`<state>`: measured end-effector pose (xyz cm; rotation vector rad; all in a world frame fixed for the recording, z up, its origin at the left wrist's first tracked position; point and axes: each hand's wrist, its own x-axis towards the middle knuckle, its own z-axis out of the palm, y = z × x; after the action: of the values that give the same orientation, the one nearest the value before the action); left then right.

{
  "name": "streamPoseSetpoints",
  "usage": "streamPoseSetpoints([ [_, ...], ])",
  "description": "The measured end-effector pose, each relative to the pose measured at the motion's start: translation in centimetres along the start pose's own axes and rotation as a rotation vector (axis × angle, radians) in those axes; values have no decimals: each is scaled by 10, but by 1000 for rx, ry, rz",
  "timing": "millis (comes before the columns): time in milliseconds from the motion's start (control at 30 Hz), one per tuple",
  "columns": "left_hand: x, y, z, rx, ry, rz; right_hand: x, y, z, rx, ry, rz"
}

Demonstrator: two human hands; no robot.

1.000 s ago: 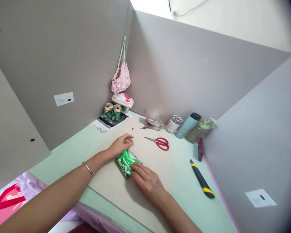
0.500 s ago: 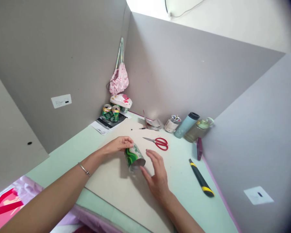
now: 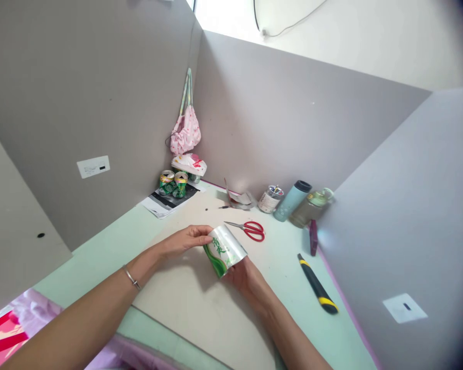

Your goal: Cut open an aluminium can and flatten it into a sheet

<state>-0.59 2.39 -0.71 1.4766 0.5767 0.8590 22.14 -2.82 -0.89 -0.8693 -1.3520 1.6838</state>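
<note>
A curved piece of green, white and silver can metal [image 3: 226, 249] is held above the pale board [image 3: 193, 313]. My left hand [image 3: 189, 240] pinches its upper left edge between thumb and fingers. At its lower right is my right hand [image 3: 244, 277], with the fingers tucked under or inside the curved sheet; their tips are hidden, so I cannot tell how they are closed. Red-handled scissors [image 3: 250, 230] lie open on the board just beyond the metal.
Crushed green cans [image 3: 180, 184] stand on papers [image 3: 160, 205] at the back left. A pen jar [image 3: 270, 199], a blue tumbler [image 3: 292, 200] and a green bottle [image 3: 308, 208] line the back. A black-yellow cutter [image 3: 317, 285] lies at the right.
My right hand has moved from open beside the metal to its lower edge, fingers now hidden behind it. The metal has turned and shows more of its silver side. The view has shifted slightly.
</note>
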Motion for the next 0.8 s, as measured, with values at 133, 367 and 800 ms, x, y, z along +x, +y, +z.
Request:
streamPoseSetpoints([
  [133,0,5,6,-20,-77,-30,2,-2,4,12,49,-64],
  [367,1,0,8,-14,-93,-61,6,9,-11,196,57,67],
  [800,1,-15,11,59,-98,-120,9,-13,-49,201,208,32],
])
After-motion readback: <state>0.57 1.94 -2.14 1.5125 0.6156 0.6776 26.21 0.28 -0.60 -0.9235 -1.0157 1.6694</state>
